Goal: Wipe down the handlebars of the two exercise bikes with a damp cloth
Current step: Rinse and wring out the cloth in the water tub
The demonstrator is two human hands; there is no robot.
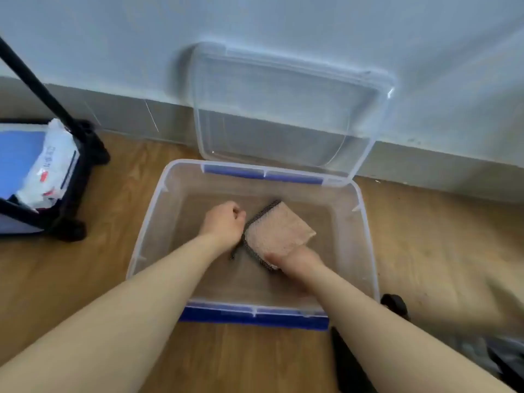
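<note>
Head view, both hands [224, 222] gripping cloth [279, 232], clear bin [147, 222]

A peach-pink cloth [279, 232] edged in black-and-white check lies in my clear plastic bin [365, 236], which has royal-blue latches [253, 319]. The transparent lid [283, 109] leans on a pale blue-white wall [113, 38]. The floor [425, 236] is honey-brown wood grain.
</note>
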